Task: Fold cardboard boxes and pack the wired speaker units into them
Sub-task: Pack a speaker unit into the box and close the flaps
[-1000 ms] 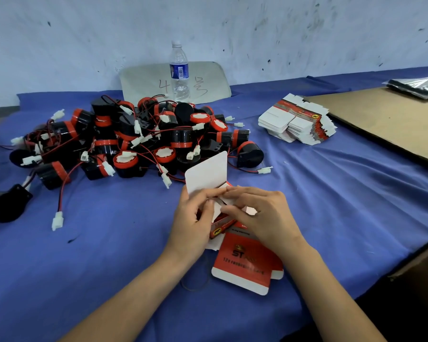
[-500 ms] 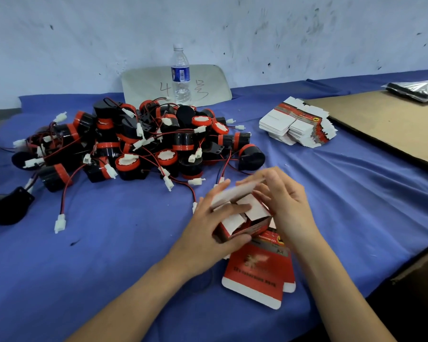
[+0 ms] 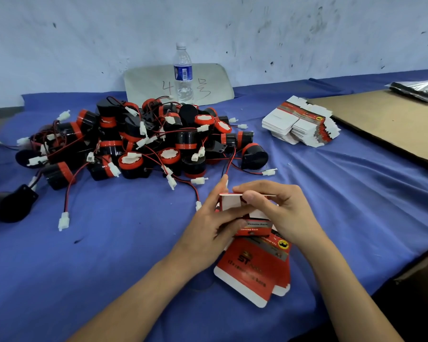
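A small red and white cardboard box (image 3: 253, 225) is held between both hands just above the blue cloth. My left hand (image 3: 211, 225) grips its left side with the fingers wrapped round it. My right hand (image 3: 277, 211) holds the right side and its thumb presses the white top flap (image 3: 230, 202) down. Under the box lie a few flat red box blanks (image 3: 252, 270). A heap of black and red wired speaker units (image 3: 139, 144) with white plugs sits behind, to the left.
A stack of flat box blanks (image 3: 300, 124) lies at the back right beside a brown cardboard sheet (image 3: 391, 119). A water bottle (image 3: 182, 72) stands before a numbered card (image 3: 178, 82) at the wall. One speaker unit (image 3: 8, 206) lies apart at the far left.
The tall white flap that stood upright has been folded down over the box. Both hands have turned and closed round the box, which now sits a little further right.
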A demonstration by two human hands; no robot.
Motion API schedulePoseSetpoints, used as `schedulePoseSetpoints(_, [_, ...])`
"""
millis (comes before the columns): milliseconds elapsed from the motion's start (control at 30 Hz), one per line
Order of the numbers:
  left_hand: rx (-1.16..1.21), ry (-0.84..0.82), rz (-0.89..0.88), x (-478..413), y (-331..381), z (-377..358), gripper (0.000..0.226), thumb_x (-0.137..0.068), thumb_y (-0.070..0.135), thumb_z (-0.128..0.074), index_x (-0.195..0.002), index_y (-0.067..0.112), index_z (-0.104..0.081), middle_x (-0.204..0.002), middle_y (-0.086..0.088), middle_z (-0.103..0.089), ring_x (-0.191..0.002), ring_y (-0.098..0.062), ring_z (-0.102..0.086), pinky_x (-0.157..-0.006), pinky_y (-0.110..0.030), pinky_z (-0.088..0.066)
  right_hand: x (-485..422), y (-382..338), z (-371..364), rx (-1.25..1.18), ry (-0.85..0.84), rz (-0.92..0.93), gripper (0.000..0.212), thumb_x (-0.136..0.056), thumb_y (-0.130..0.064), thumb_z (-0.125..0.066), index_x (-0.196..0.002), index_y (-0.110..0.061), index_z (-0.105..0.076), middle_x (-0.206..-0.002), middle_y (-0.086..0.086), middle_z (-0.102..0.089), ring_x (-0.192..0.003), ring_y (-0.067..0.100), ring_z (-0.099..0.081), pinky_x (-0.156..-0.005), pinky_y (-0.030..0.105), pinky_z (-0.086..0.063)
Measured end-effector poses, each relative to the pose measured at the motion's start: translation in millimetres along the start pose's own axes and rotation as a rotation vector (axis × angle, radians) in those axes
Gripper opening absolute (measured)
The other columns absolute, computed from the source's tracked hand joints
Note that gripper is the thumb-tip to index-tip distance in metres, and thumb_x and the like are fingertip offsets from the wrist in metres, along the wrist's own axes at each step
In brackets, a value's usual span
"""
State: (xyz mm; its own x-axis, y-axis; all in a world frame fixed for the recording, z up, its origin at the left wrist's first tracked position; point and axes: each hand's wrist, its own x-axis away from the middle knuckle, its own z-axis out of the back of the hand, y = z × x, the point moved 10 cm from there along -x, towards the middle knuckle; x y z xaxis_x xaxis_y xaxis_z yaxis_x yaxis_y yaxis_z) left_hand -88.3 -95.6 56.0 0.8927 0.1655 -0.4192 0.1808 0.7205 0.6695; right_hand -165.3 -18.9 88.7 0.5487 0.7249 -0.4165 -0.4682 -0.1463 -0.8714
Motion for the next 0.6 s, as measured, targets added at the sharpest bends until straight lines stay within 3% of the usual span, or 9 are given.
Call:
schedulePoseSetpoints(100, [0.011,0.036,0.011,0.0,-1.8,3.0,0.033,-0.095,0.020,-0.054,-0.127,0.027,-0.058,-0.159,-0.010,-0.018,-0.143,0.008,-0.005,-0.114,-0.025,-0.027,0.6,-2.9,-2.7,0.011,-0.014,0.027,0.014,-0.087,-0.021,-0.067,-0.096,-0.030,-0.074,-0.098,-0.014,-0.074,-0.098,0.004,-0.067,-0.086,0.017,-0.049])
schedulePoseSetpoints(200, [0.008,0.104,0.051,0.9,-5.9,9.3,0.030,-0.094,0.015,-0.058,-0.123,0.018,-0.065,-0.156,-0.004,-0.022,-0.142,-0.004,-0.024,-0.109,-0.035,-0.037,5.2,0.1,-4.1,-0.026,-0.016,0.014,0.016,-0.081,-0.024,-0.067,-0.094,-0.028,-0.075,-0.100,-0.016,-0.073,-0.104,0.003,-0.065,-0.089,0.016,-0.047])
schedulePoseSetpoints(300, [0.016,0.152,0.067,1.1,-9.3,13.1,0.027,-0.093,0.012,-0.060,-0.119,0.012,-0.068,-0.153,-0.008,-0.031,-0.136,-0.011,-0.040,-0.103,-0.031,-0.042,8.3,8.0,-6.6,-0.024,-0.011,-0.013,0.021,-0.080,-0.017,-0.072,-0.093,-0.032,-0.074,-0.099,-0.020,-0.072,-0.107,0.000,-0.062,-0.090,0.013,-0.044])
schedulePoseSetpoints(400, [0.041,0.146,0.056,2.0,-9.0,12.0,0.026,-0.094,0.013,-0.059,-0.116,0.021,-0.069,-0.150,-0.011,-0.040,-0.137,0.012,-0.025,-0.107,-0.024,-0.036,8.0,13.1,0.7,0.015,0.079,-0.022,0.029,-0.084,-0.006,-0.070,-0.097,-0.032,-0.073,-0.097,-0.017,-0.073,-0.098,0.000,-0.066,-0.084,0.014,-0.048])
schedulePoseSetpoints(500, [0.063,0.164,0.047,4.7,-7.0,13.6,0.028,-0.093,0.018,-0.059,-0.115,0.033,-0.066,-0.150,-0.007,-0.041,-0.135,0.012,-0.030,-0.106,-0.020,-0.037,8.3,7.9,5.6,0.119,0.143,0.035,0.026,-0.085,-0.011,-0.069,-0.099,-0.033,-0.072,-0.097,-0.018,-0.073,-0.096,-0.001,-0.067,-0.085,0.017,-0.050])
schedulePoseSetpoints(600, [0.090,0.239,0.043,5.8,-5.7,21.8,0.023,-0.089,0.009,-0.065,-0.107,0.019,-0.073,-0.142,-0.006,-0.050,-0.133,0.010,-0.034,-0.100,-0.010,-0.036,10.7,10.7,2.5,0.101,0.111,0.029,0.025,-0.085,-0.012,-0.070,-0.101,-0.031,-0.073,-0.101,-0.018,-0.072,-0.104,0.000,-0.065,-0.090,0.016,-0.047])
